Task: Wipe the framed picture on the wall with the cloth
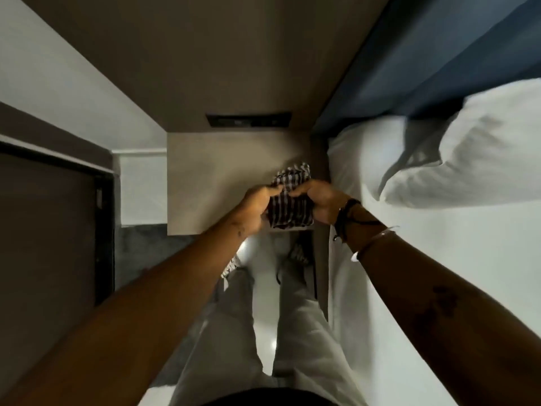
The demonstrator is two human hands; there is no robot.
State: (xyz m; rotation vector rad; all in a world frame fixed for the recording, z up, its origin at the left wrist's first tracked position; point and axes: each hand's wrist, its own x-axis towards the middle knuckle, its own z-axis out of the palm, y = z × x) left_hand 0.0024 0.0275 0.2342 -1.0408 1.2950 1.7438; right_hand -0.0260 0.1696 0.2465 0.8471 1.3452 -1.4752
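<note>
A dark cloth (289, 200) with white checks is bunched between both my hands, just above the near right corner of a beige bedside table (205, 177). My left hand (254, 209) grips its left side. My right hand (316, 200) pinches its right side, with dark bands and a bangle on that wrist. No framed picture is in view.
A bed with white sheets (439, 259) and a white pillow (468, 159) lies right of the table, with a blue headboard (424, 54) behind. A dark switch panel (248, 121) sits on the brown wall. A dark door (49, 230) stands at the left. My legs are below.
</note>
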